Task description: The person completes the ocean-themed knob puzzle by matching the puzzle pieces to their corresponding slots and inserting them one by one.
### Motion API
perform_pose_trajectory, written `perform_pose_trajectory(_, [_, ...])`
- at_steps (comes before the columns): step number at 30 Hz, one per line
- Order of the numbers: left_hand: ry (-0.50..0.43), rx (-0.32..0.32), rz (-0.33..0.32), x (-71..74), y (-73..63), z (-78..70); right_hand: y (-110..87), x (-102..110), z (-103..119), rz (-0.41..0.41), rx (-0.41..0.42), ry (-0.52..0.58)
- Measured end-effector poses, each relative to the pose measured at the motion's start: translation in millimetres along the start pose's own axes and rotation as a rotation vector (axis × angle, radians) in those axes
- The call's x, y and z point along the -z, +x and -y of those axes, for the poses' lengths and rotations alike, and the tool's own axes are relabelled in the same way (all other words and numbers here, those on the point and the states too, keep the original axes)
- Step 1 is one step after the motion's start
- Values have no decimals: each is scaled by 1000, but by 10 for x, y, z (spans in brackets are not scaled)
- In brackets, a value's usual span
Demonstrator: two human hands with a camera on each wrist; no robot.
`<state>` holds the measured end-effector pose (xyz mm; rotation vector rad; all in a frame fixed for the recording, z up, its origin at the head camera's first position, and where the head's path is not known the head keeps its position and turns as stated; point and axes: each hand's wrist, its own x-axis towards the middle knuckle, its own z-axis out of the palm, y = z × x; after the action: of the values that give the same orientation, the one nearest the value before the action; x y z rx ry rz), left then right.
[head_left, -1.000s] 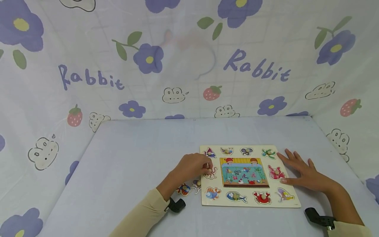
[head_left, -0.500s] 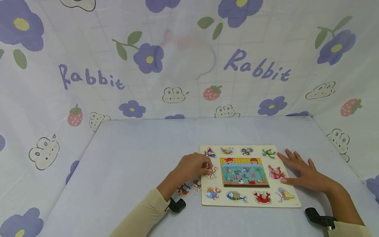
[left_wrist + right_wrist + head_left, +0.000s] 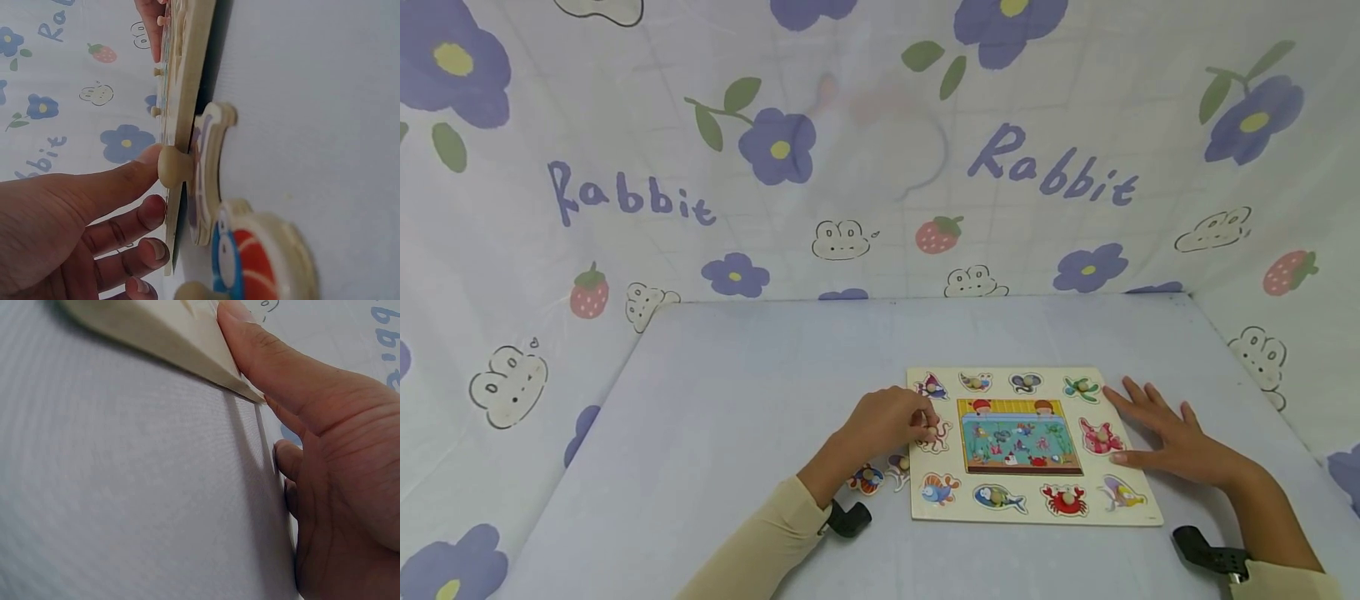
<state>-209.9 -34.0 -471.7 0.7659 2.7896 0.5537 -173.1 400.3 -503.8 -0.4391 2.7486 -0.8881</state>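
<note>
A wooden peg puzzle board (image 3: 1022,518) with sea animals lies flat on the white table. At its left side my left hand (image 3: 883,421) has thumb and fingertips together at the pink octopus puzzle piece (image 3: 934,440), which lies within the board; the fingers partly cover it. In the left wrist view, the contact of the left hand (image 3: 94,228) with that piece is hidden. My right hand (image 3: 1176,437) lies with spread fingers at the board's right edge, its thumb on the board. The right wrist view shows the right hand's thumb (image 3: 281,362) along the board's rim.
Two loose knobbed pieces lie by the board's lower left: a red and blue fish (image 3: 867,479) and a pale tentacled piece (image 3: 898,472). On the board are a crab (image 3: 1064,500) and a pink starfish-like piece (image 3: 1099,437). A printed curtain (image 3: 880,167) stands behind the table.
</note>
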Motion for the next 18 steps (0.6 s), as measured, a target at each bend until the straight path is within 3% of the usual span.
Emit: perform_pose_trajectory(18, [-15, -13, 6, 8, -5, 10, 8, -10, -5, -5, 4, -9])
